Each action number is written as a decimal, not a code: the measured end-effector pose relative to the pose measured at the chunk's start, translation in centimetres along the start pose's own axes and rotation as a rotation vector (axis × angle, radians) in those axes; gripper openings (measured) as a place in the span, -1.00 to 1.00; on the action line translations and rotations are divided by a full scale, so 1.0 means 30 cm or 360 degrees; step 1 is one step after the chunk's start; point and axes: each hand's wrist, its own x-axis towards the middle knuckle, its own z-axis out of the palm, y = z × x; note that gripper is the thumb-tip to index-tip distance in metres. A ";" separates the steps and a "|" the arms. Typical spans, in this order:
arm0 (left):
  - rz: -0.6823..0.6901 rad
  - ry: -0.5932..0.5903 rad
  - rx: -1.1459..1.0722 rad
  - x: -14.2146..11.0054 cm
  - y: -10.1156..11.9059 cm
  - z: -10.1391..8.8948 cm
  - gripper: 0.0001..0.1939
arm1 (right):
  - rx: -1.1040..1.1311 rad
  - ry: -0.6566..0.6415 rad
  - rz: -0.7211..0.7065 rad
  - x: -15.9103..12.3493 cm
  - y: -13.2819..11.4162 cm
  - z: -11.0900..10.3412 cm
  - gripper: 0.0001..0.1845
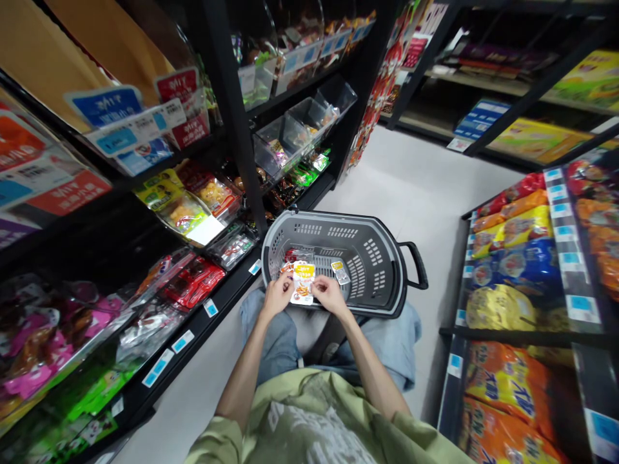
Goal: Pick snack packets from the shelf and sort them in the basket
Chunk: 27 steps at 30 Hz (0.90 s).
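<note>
Between my two hands is a small white and yellow snack packet point(303, 283), held up over the near rim of a grey shopping basket point(333, 258). My left hand point(279, 293) pinches its left edge, while my right hand point(329, 293) grips the right edge. Inside the basket lie a small white and yellow packet point(340, 272) and a red clear-wrapped packet point(298, 254) near the left end. Part of another reddish packet is hidden behind the one I hold. The basket stands on the floor in front of my knees, its black handle point(416, 265) out to the right.
Shelves with bagged snacks point(196, 280) and clear plastic bins point(294, 135) run along the left. On the right stands a rack of noodle packs point(507, 380). Pale floor point(387, 174) lies beyond the basket, with more shelving point(483, 71) at the back.
</note>
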 end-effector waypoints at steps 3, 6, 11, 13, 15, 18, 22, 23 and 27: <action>0.0012 -0.0003 -0.0011 0.000 -0.003 0.000 -0.79 | 0.0010 0.0002 0.0019 0.000 0.001 -0.001 -0.87; 0.0003 -0.0010 -0.0032 -0.002 -0.001 0.000 -0.80 | 0.0018 0.0024 0.0044 0.001 0.003 -0.001 -0.84; -0.0004 -0.0009 -0.0045 -0.002 0.005 -0.004 -0.81 | 0.0152 0.0012 0.0104 0.002 -0.006 0.001 -0.73; -0.0013 -0.0015 -0.0043 -0.002 0.007 -0.006 -0.81 | 0.0210 -0.0003 0.0128 0.002 -0.006 0.001 -0.71; -0.0015 -0.0020 -0.0047 -0.002 0.007 -0.006 -0.80 | 0.0249 -0.0024 0.0141 0.002 -0.002 0.002 -0.70; 0.0003 -0.0028 -0.0056 -0.002 0.004 -0.006 -0.80 | 0.0307 -0.0035 0.0147 0.001 0.009 0.002 -0.68; 0.0007 -0.0044 -0.0067 -0.003 0.002 -0.006 -0.81 | 0.0309 -0.0024 0.0135 0.000 0.020 0.001 -0.68; 0.0009 -0.0048 -0.0073 -0.002 0.003 -0.007 -0.82 | 0.0314 -0.0022 0.0136 0.000 0.020 0.000 -0.68; -0.0010 -0.0041 -0.0128 -0.002 0.005 -0.009 -0.81 | 0.0349 -0.0016 0.0142 0.002 0.015 -0.002 -0.67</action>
